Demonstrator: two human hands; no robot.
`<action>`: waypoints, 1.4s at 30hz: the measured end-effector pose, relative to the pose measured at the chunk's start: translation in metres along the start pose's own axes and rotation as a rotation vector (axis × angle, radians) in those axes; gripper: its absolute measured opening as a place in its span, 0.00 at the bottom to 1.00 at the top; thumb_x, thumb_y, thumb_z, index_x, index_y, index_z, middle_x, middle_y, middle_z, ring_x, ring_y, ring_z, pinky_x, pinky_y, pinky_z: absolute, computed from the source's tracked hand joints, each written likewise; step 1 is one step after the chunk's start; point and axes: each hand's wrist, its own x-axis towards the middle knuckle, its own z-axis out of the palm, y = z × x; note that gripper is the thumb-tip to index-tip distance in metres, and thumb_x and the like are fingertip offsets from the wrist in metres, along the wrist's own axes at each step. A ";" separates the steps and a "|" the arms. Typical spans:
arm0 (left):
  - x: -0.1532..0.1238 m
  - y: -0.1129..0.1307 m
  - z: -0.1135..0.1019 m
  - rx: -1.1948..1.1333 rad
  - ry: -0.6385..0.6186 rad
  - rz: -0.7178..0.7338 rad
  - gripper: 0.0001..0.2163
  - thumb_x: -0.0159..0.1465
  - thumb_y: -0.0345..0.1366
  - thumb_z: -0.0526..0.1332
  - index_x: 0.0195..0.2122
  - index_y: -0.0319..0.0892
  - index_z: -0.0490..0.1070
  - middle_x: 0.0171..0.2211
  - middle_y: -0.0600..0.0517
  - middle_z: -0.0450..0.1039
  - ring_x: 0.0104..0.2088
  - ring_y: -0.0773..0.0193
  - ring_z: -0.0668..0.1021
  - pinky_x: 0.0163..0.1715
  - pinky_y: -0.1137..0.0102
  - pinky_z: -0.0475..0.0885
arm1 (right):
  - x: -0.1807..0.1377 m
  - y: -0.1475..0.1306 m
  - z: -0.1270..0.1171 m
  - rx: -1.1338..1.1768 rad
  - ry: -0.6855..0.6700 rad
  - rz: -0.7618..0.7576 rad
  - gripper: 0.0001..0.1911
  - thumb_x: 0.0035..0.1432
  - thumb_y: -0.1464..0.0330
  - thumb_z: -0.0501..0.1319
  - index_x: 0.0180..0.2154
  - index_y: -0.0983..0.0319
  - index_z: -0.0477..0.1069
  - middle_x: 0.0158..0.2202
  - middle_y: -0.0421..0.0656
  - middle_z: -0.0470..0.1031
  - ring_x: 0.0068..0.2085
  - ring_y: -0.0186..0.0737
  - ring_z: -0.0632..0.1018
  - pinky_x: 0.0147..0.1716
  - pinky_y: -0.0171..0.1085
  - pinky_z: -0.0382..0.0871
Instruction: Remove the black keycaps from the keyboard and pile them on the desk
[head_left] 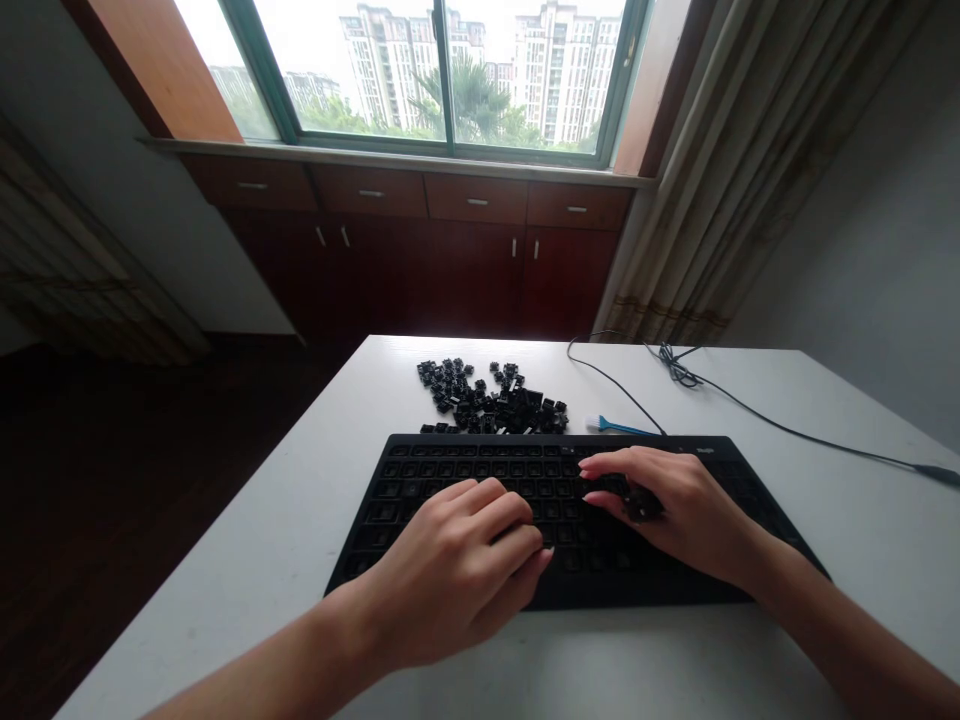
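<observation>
A black keyboard (600, 592) lies across the table, and most of its key positions show bare sockets with no caps on. Over its left-centre part is my left hand (472, 560), fingers curled in and thumb against them; whatever they hold is hidden. My right hand (686, 505) rests over the right half, index finger and thumb stretched out and apart. Small dark keycaps (642, 504) appear tucked in its palm behind the thumb, partly hidden. Just past the keyboard's back edge lies a loose pile of black keycaps (491, 400).
A blue-handled brush (619, 427) lies behind the keyboard. The keyboard's black cable (795, 432) runs over the right of the white table (247, 590), with a tied bundle at the back. Beyond stand a dark red cabinet (450, 265) and a window (450, 80).
</observation>
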 end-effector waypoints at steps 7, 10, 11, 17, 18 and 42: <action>0.000 -0.001 0.000 0.009 -0.010 -0.006 0.04 0.67 0.30 0.60 0.36 0.40 0.74 0.33 0.50 0.74 0.32 0.62 0.73 0.33 0.64 0.71 | 0.002 0.000 -0.002 -0.009 0.071 0.030 0.10 0.66 0.69 0.63 0.47 0.56 0.78 0.46 0.43 0.82 0.45 0.41 0.82 0.48 0.40 0.79; -0.001 -0.001 0.000 0.017 -0.011 -0.003 0.04 0.68 0.31 0.60 0.36 0.40 0.74 0.33 0.50 0.74 0.33 0.61 0.74 0.33 0.64 0.71 | 0.001 0.000 -0.001 -0.004 0.076 0.031 0.08 0.65 0.69 0.64 0.46 0.56 0.78 0.45 0.43 0.81 0.45 0.40 0.82 0.48 0.39 0.79; -0.001 -0.001 0.001 0.019 -0.011 -0.004 0.04 0.68 0.31 0.60 0.36 0.40 0.74 0.33 0.50 0.74 0.33 0.61 0.74 0.33 0.64 0.71 | 0.001 0.001 0.000 -0.009 0.054 0.020 0.08 0.65 0.69 0.64 0.46 0.56 0.78 0.45 0.43 0.81 0.45 0.40 0.82 0.48 0.39 0.79; -0.002 0.001 0.000 0.021 -0.015 -0.006 0.05 0.68 0.31 0.59 0.36 0.40 0.75 0.33 0.50 0.74 0.33 0.62 0.74 0.33 0.64 0.71 | -0.001 0.003 0.003 -0.053 -0.007 -0.036 0.09 0.66 0.70 0.62 0.47 0.57 0.77 0.46 0.43 0.82 0.45 0.41 0.82 0.46 0.40 0.79; -0.002 0.002 0.000 0.023 -0.010 -0.004 0.05 0.68 0.31 0.59 0.36 0.40 0.75 0.33 0.49 0.74 0.33 0.62 0.74 0.33 0.65 0.71 | 0.000 0.003 0.003 -0.056 0.001 -0.039 0.09 0.66 0.70 0.62 0.47 0.57 0.77 0.46 0.44 0.82 0.45 0.41 0.82 0.46 0.40 0.79; -0.002 0.000 0.001 0.025 -0.006 0.000 0.05 0.68 0.31 0.59 0.36 0.40 0.75 0.33 0.50 0.74 0.32 0.62 0.73 0.33 0.65 0.71 | 0.002 -0.008 -0.005 0.008 0.079 0.022 0.10 0.63 0.70 0.66 0.47 0.58 0.76 0.44 0.44 0.80 0.42 0.40 0.81 0.43 0.38 0.76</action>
